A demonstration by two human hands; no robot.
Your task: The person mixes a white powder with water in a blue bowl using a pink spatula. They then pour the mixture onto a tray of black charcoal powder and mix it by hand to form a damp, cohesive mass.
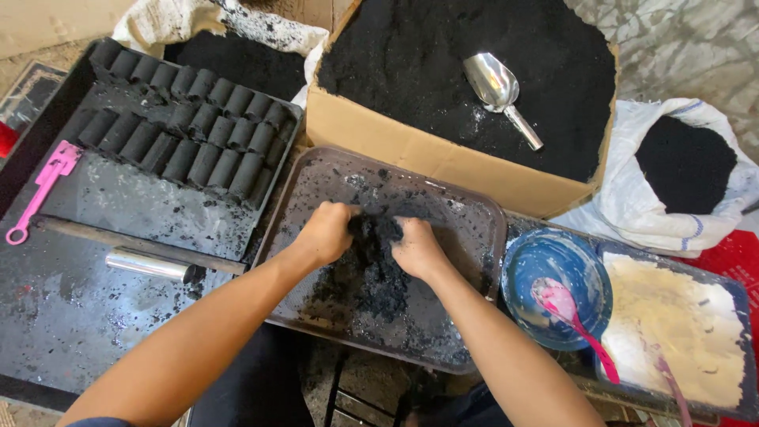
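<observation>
Two rows of finished black cylinders [186, 119] already sit on your board [118, 205]. Your left hand [326, 233] and right hand [417, 247] press together, clamped on a black lump [375, 233] in the tray [466, 213]; loose mix remains unshaped.

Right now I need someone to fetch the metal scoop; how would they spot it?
Find the big cardboard box of black powder behind the tray. The metal scoop lies on that powder, handle toward the white sack. It is the only shiny silver thing there.
</observation>
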